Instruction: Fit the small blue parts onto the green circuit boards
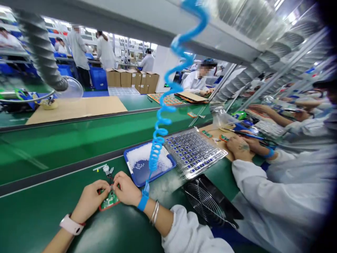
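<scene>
A green circuit board (110, 201) with a red-orange edge lies at the green bench top, between my two hands. My left hand (91, 197) is closed in a pinch at the board's upper left edge. From the other side my right hand (126, 188), fingers bent and closed, grips at the upper right edge. Both sets of fingertips nearly meet there; any small part between them is hidden. Thin dark and red wires lead from that spot to a pale connector piece (106, 170) lying just beyond. A blue strap (143, 201) with a coiled cord circles my right wrist.
A blue tray (137, 180) of small white pieces lies beyond my right hand. Right of it are a clear blister tray (196, 153) and a black fan (206, 200). The blue coiled cord (160, 121) hangs from above. A co-worker's hand (239, 147) works at right.
</scene>
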Demonstrator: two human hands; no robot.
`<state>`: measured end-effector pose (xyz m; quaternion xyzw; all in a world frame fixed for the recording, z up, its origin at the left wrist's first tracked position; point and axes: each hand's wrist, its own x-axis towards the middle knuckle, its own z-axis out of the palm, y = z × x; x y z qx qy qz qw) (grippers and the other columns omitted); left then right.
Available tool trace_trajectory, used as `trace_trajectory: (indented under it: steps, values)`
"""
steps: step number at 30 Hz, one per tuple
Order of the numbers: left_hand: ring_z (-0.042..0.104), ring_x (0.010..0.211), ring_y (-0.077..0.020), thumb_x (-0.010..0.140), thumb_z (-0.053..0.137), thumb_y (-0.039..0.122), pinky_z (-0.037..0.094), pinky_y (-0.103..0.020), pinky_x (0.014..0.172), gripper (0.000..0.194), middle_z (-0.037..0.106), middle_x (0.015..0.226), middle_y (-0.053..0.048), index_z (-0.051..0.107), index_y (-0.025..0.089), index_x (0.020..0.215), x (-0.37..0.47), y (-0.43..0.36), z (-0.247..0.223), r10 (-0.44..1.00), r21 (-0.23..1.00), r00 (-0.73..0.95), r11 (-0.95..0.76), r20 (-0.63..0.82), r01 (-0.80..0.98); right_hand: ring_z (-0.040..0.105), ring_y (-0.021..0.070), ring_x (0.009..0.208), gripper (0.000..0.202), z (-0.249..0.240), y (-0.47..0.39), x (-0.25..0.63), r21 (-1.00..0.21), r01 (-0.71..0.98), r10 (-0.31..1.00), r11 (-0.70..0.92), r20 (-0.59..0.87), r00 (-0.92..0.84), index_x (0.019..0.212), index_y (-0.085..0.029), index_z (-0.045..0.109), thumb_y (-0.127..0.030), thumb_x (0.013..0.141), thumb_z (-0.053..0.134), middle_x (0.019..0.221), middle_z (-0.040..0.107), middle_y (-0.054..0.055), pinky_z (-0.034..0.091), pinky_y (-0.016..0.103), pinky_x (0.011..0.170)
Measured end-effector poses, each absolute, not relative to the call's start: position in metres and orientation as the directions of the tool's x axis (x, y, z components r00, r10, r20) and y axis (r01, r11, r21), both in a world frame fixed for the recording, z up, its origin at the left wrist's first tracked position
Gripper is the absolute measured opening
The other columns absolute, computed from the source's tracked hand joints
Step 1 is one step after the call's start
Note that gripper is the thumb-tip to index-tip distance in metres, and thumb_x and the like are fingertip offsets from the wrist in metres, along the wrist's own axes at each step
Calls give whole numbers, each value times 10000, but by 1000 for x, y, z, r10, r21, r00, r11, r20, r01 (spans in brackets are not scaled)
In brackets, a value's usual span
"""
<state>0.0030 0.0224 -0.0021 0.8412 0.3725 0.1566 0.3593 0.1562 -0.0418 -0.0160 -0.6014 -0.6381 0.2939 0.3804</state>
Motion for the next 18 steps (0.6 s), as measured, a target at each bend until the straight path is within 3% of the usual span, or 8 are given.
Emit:
trace_trajectory:
  steps: [6, 10, 13, 16, 18]
  values:
    - [647, 801, -203, 763, 515, 457, 518, -281, 718, 304, 691, 863, -26, 671, 211, 678, -1, 24, -7, 761, 679, 648, -499, 46, 539, 519, 135, 854, 168, -22, -41, 156, -814, 568, 982, 124, 183, 47, 613, -171, 489, -46, 720, 525, 845, 509, 26, 440, 255, 785]
    - [643, 898, -244, 702, 586, 563, 544, -331, 772, 436, 677, 989, -46, 652, 222, 965, -16, 24, -29, 767, 599, 604, -594, 218, 538, 524, 128, 851, 133, -38, -40, 156, -814, 558, 972, 158, 228, 57, 639, -175, 512, -73, 718, 546, 848, 522, 16, 434, 233, 772]
    - [590, 1053, -292, 628, 668, 574, 532, -385, 848, 658, 618, 1170, -62, 554, 258, 1195, -27, 21, -46, 655, 474, 695, -733, 298, 488, 525, 125, 858, 114, -44, -39, 154, -819, 540, 961, 196, 271, 63, 660, -180, 528, -83, 713, 558, 832, 527, 8, 430, 228, 777]
    - [588, 1064, -299, 666, 655, 548, 535, -391, 840, 665, 605, 1196, -64, 506, 287, 1259, -34, 21, -53, 602, 424, 752, -775, 268, 469, 537, 119, 836, 87, -30, -44, 153, -872, 450, 954, 194, 274, 120, 689, -181, 542, -106, 725, 569, 842, 532, 7, 439, 227, 758]
    - [623, 1004, -279, 696, 633, 537, 553, -360, 794, 654, 633, 1149, -59, 477, 292, 1282, -36, 26, -51, 637, 470, 746, -728, 193, 500, 548, 119, 851, 65, -11, -50, 158, -903, 361, 940, 232, 303, 154, 710, -180, 550, -129, 743, 573, 870, 544, 13, 442, 233, 773]
